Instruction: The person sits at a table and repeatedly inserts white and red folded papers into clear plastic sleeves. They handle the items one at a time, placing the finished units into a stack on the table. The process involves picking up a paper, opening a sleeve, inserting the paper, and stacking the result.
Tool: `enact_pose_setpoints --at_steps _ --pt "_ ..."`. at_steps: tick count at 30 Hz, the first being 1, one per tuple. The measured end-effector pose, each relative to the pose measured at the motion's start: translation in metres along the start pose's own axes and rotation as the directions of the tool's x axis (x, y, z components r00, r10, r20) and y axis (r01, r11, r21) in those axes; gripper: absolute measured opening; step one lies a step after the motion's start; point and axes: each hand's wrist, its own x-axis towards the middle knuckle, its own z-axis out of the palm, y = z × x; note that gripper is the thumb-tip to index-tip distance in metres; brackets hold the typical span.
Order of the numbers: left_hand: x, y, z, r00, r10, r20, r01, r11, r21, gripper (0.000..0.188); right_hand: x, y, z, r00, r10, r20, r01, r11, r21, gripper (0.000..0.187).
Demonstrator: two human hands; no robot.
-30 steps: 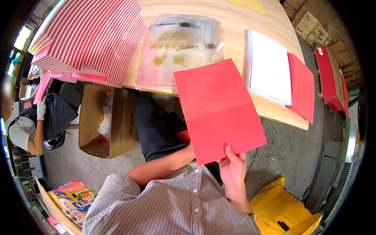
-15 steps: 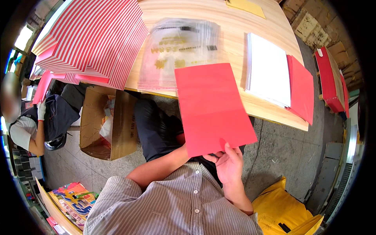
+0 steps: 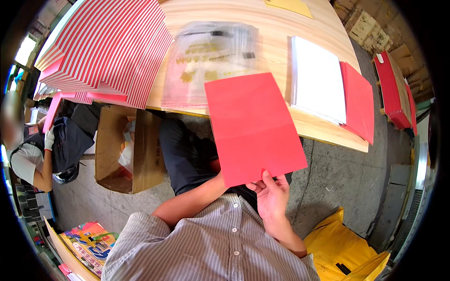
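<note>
A plain red rectangular sheet [image 3: 255, 129] is tilted up in front of me, over my lap and the table's near edge. My right hand [image 3: 269, 187] pinches its lower edge, thumb on the front face and fingers curled behind. My left forearm reaches in beneath the sheet's lower left corner. The sheet covers most of my left hand [image 3: 217, 181], so its fingers are hidden. Just beyond the sheet, a stack of clear plastic bags [image 3: 211, 61] with gold and black print lies on the wooden table [image 3: 276, 23].
Tall red-and-white layered stacks [image 3: 108, 51] stand at the table's left. To the right lie a white stack [image 3: 316, 79] and red sheets [image 3: 358, 100]. An open cardboard box [image 3: 149, 154] and a yellow sack [image 3: 344, 248] sit below. At far left, another person's gloved hand [image 3: 49, 139] touches red material.
My right thumb and fingers have closed more firmly on the sheet's lower edge. The sheet has barely moved. The view has shifted slightly.
</note>
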Motion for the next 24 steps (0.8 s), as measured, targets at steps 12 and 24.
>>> enact_pose_setpoints --at_steps 12,24 --pt "-0.001 0.021 0.008 0.962 0.207 -0.177 -0.129 0.918 0.375 0.014 0.021 -0.002 0.031 0.999 0.003 0.043 -0.008 0.995 0.104 0.014" --pt "0.004 0.024 0.025 0.896 0.4 -0.192 -0.276 0.842 0.464 0.017 0.038 -0.007 0.05 0.999 -0.042 0.032 0.038 0.99 0.135 0.016"
